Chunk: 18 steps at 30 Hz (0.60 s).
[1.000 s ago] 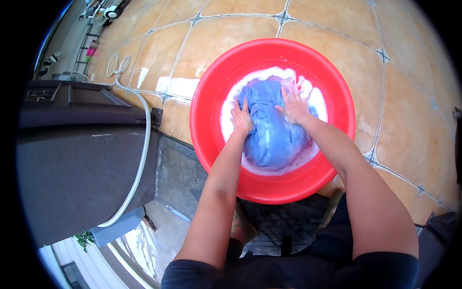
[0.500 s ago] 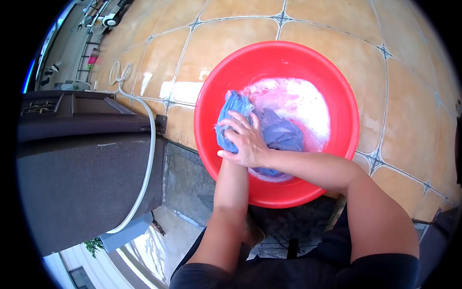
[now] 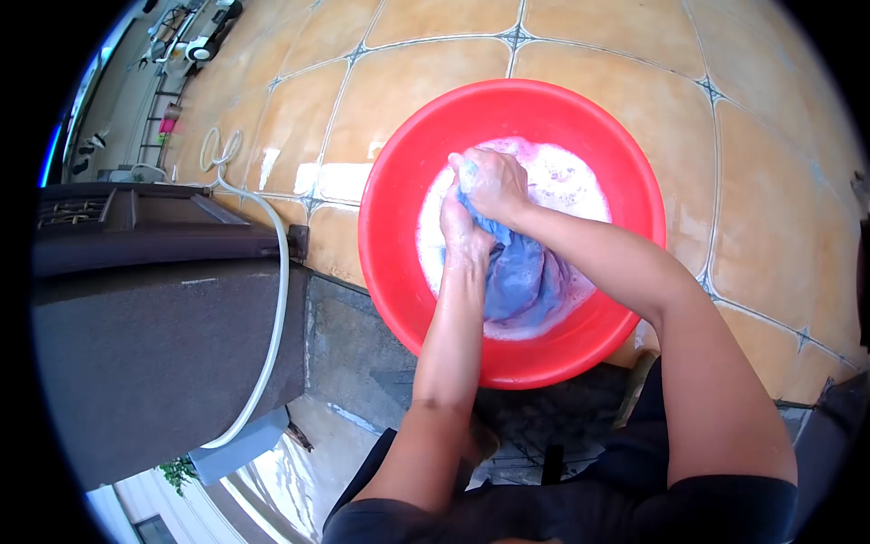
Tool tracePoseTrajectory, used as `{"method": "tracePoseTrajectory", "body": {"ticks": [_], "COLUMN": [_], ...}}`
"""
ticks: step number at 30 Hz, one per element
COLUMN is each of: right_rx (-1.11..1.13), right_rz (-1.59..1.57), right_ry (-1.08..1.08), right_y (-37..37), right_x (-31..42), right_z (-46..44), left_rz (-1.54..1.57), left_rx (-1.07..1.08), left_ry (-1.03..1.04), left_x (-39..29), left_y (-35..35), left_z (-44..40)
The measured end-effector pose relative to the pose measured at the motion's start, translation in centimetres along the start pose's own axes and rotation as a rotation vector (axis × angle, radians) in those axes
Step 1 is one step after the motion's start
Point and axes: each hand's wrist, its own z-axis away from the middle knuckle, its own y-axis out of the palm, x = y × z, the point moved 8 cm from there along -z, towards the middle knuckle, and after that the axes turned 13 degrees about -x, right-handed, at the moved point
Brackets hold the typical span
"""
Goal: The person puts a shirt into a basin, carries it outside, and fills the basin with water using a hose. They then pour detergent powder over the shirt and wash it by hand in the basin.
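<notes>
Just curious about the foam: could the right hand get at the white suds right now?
Probably yes: the right hand is just beside the white suds, with nothing visible between, though it seems busy gripping the blue cloth.

Your right hand (image 3: 496,183) grips a bunched end of the blue cloth (image 3: 526,283), pressed against your left hand (image 3: 459,225), whose fingers are partly hidden. The rest of the cloth lies among white suds (image 3: 571,181) in the red basin (image 3: 634,172). Orange tiles (image 3: 426,77) spread beyond; a pale hose (image 3: 277,308) curves at the picture's left.
</notes>
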Motion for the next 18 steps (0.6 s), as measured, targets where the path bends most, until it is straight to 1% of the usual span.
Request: {"method": "tracePoseTrajectory", "body": {"ticks": [1,3,4,6,8,9,10,11,12,13,15,16,18], "right_rx": [-0.054,-0.023,-0.085,-0.195,-0.084,-0.034,-0.103,-0.093,0.001,0.106,0.253,0.328,0.424], "right_rz": [0.015,0.015,-0.016,-0.078,-0.038,-0.012,0.091,0.124,0.013,-0.096,-0.355,-0.488,-0.703], "right_ry": [0.02,0.12,-0.021,-0.294,-0.15,-0.087,0.036,0.067,0.02,-0.032,-0.056,-0.068,-0.014], "right_y": [-0.7,-1.2,-1.6,-2.3,-1.1,-0.8,-2.1,-2.3,-2.2,-1.9,-1.3,-1.1,-0.8], "right_x": [-0.8,-0.9,1.2,5.0,3.0,1.5,-0.8,-2.9,-2.7,-1.8,-0.1,1.0,3.1], "right_z": [-1.0,0.4,1.6,5.1,2.4,0.0,-2.8,-4.4,-4.1,-3.7,-3.1,-2.7,-1.6], "left_rz": [-0.059,-0.173,-0.308,-0.048,-0.113,-0.209,-0.304,-0.406,-0.53,-0.762,-1.226,-1.354,-1.391], "left_rx": [-0.023,-0.072,0.133,0.33,0.23,0.168,0.117,0.061,0.154,0.189,0.269,0.247,0.397], "left_ry": [0.035,0.127,0.29,0.076,0.151,0.088,0.02,-0.045,-0.051,0.094,0.383,0.298,0.206], "left_x": [0.4,0.2,-1.4,-0.4,-1.5,-1.3,-1.0,-0.9,-1.6,-3.5,-6.0,-6.1,-5.8], "left_y": [-0.1,-1.4,-3.3,-2.0,-5.5,-4.2,-0.8,0.8,0.0,-0.8,-1.4,-1.0,-0.4], "left_z": [-0.3,-1.7,-3.9,-2.1,-5.1,-3.1,0.9,3.1,2.4,2.1,1.9,3.4,4.8]}}
